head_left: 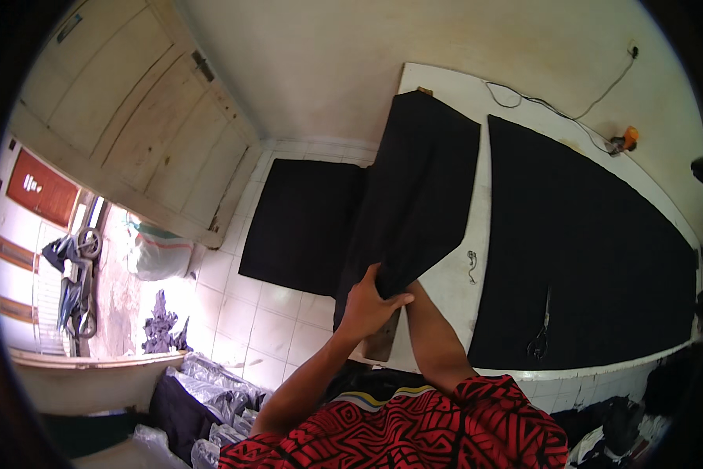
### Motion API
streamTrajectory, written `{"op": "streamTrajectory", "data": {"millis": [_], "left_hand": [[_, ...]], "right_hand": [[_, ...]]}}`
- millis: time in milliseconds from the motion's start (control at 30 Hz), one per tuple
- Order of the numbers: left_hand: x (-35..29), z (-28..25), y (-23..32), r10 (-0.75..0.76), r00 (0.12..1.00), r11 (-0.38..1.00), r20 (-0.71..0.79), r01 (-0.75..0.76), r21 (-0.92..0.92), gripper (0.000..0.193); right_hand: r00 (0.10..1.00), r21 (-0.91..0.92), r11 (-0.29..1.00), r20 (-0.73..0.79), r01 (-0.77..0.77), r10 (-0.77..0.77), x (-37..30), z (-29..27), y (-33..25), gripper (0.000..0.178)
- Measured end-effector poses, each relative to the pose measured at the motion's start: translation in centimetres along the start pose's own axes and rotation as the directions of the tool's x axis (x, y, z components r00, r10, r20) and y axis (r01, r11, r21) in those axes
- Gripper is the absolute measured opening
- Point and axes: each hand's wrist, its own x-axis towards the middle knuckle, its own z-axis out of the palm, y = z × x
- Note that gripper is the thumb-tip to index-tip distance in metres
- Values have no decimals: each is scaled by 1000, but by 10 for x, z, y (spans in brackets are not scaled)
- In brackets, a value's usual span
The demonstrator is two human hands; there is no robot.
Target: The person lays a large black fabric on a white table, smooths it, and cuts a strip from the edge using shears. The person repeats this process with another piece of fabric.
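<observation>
A wide piece of black cloth [422,180] hangs over the left end of a white table, part of it lying on the tabletop. My left hand [365,306] is closed on the near edge of this cloth, thumb pointing right. My right forearm [437,340] reaches up beside it, and the right hand is hidden behind the cloth and my left hand. Further right, a larger black cloth [586,242] is spread flat on the table. Dark-handled scissors [541,336] rest on that cloth near its front edge.
The white table [437,313] shows between the cloths, with a small thin cord [472,266] on it. A cable and an orange object [627,139] sit along the back edge. Left are a tiled floor [273,301], a wooden door [140,117], a white sack [160,254] and plastic-wrapped bundles [218,391].
</observation>
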Motion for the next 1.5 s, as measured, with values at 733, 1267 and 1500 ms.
{"op": "streamTrajectory", "data": {"millis": [733,1267,1500], "left_hand": [[-51,165,-120,296,955,765,18,-248,595,81],[-27,153,-128,-344,908,921,-238,277,-275,68],[-22,107,-81,-345,922,879,-177,251,-407,82]], "right_hand": [[838,-853,-485,115,-191,-533,-58,-20,-315,71],[971,-704,-692,238,160,-18,-108,-49,-173,90],[583,-748,-24,495,663,645,-288,-51,-131,78]]}}
